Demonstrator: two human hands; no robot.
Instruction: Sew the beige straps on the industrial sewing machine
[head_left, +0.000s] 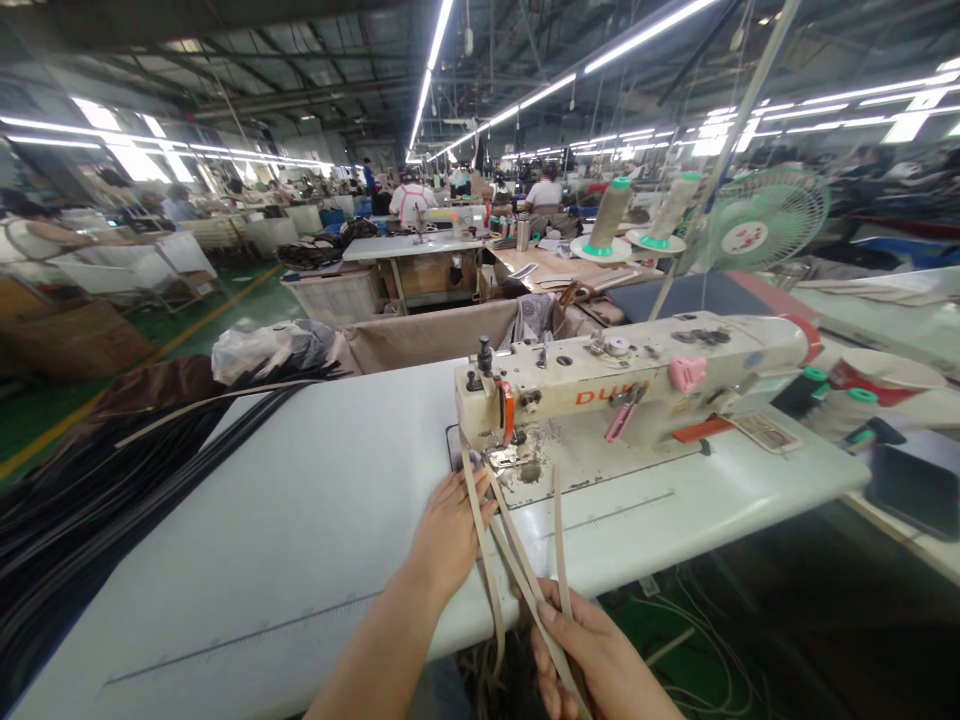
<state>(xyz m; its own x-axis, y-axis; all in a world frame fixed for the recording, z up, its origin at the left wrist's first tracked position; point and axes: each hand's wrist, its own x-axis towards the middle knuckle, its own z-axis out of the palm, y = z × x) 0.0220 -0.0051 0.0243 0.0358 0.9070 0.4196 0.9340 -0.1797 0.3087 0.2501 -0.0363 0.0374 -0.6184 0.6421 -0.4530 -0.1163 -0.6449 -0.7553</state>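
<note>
A cream sewing machine point(562, 390) stands on a pale table point(337, 480). Close to its needle area, my left hand point(450, 520) lies with its fingers on beige straps point(512, 530) that run toward the presser foot. My right hand point(574, 640) is closed round the same straps at the table's front edge, thumb on top. One short strap end point(559, 520) sticks up from my right hand. Another strap point(484, 560) hangs from the machine head past my left hand and over the edge. The left fingertips are partly hidden by straps.
Black strips point(150, 500) are heaped over the table's left side. Thread cones point(609, 215) and a green fan point(772, 220) stand behind the machine. A dark phone-like object point(915, 490) lies at the right. People sit at tables further back.
</note>
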